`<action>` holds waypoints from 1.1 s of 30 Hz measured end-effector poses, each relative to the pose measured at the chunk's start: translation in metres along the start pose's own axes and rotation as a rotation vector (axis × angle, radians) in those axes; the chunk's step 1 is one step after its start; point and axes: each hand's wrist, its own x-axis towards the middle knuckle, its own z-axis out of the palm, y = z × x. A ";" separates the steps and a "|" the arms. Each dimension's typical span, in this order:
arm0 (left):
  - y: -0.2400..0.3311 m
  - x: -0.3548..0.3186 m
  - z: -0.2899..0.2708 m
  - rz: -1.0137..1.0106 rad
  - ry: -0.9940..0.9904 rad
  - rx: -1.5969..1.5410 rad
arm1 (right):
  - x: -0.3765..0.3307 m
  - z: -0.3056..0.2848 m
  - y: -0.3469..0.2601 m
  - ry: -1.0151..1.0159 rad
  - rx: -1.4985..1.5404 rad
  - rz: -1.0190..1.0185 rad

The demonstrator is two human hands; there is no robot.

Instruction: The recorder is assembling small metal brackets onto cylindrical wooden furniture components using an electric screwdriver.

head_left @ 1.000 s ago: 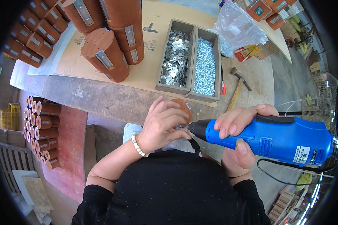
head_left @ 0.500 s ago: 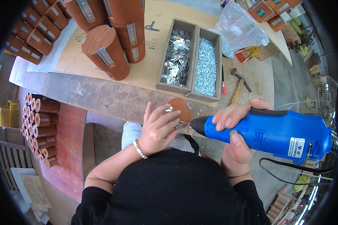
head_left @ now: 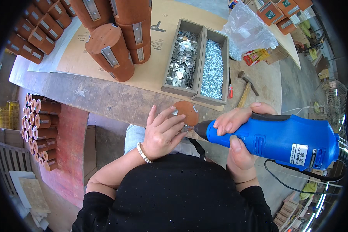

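My right hand (head_left: 232, 123) is wrapped round a blue electric screwdriver (head_left: 274, 137), which lies nearly level with its dark tip pointing left. That tip meets a small metal plate (head_left: 186, 128) at the near side of a reddish-brown cylinder (head_left: 189, 110). My left hand (head_left: 164, 130), with a beaded bracelet at the wrist, reaches over the cylinder's left side. Its thumb and a finger pinch at the small plate, partly hiding it, while the other fingers stretch forward. More metal shows at the cylinder's top edges.
A two-part wooden box (head_left: 199, 92) holds metal plates and screws beyond the cylinder. A hammer (head_left: 246, 91) and a red-handled screwdriver (head_left: 230, 92) lie right of it. Brown cylinders (head_left: 110, 54) stand stacked at the far left; more lie on a red board (head_left: 65, 154). A black cord (head_left: 286, 185) hangs at right.
The blue electric screwdriver and my right hand have shifted slightly left, closer to the plate. My left hand stays almost where it was.
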 end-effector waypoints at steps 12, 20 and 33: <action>0.000 -0.001 0.000 0.011 -0.017 0.001 | 0.000 0.001 0.006 -0.081 -0.209 0.001; -0.001 -0.002 0.000 0.014 -0.017 -0.018 | 0.001 0.002 0.011 -0.112 -0.071 -0.074; 0.005 0.004 -0.002 -0.064 -0.001 -0.085 | 0.001 0.003 0.011 -0.201 -0.147 -0.093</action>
